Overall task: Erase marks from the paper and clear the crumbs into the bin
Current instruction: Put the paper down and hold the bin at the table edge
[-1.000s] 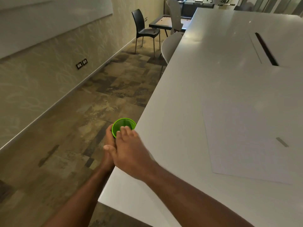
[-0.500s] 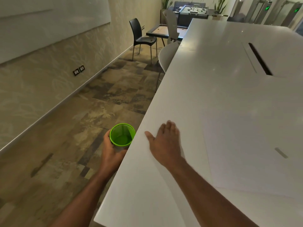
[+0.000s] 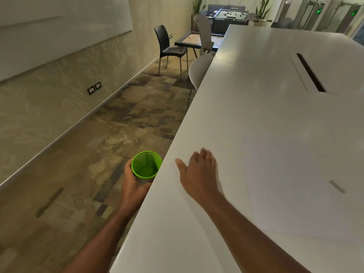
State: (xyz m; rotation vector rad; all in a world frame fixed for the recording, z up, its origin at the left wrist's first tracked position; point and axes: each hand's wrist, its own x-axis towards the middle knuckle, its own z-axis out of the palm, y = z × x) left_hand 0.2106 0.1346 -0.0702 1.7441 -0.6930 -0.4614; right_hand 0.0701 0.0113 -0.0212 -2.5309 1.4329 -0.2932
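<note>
The left hand (image 3: 132,185) is wrapped around a small green bin (image 3: 146,164). It holds the bin just below the edge of the big white table (image 3: 256,99), right beside that edge. The bin stands upright with its open top facing up. Nothing can be made out inside it.

The right hand (image 3: 199,173) lies flat on the table, palm down. Its fingers are straight and close together, and the thumb sticks out toward the bin. This hand holds nothing. It is near the table edge, just beside the bin.

To the right of that hand lies a big white sheet of paper (image 3: 299,174). The hand is just beside its left edge. A small grey thing (image 3: 337,186) lies on the paper, well apart from the hand. It is too small to tell what it is. No crumbs can be seen.

Farther along the table there is a long dark slot (image 3: 310,71).

On the floor past the bin, a white chair (image 3: 199,70) is tucked against the table. Behind it stands a black chair (image 3: 167,48) by a low dark table (image 3: 189,39). At the far end of the room is a table football game (image 3: 232,17) with green plants (image 3: 199,4) beside it.
</note>
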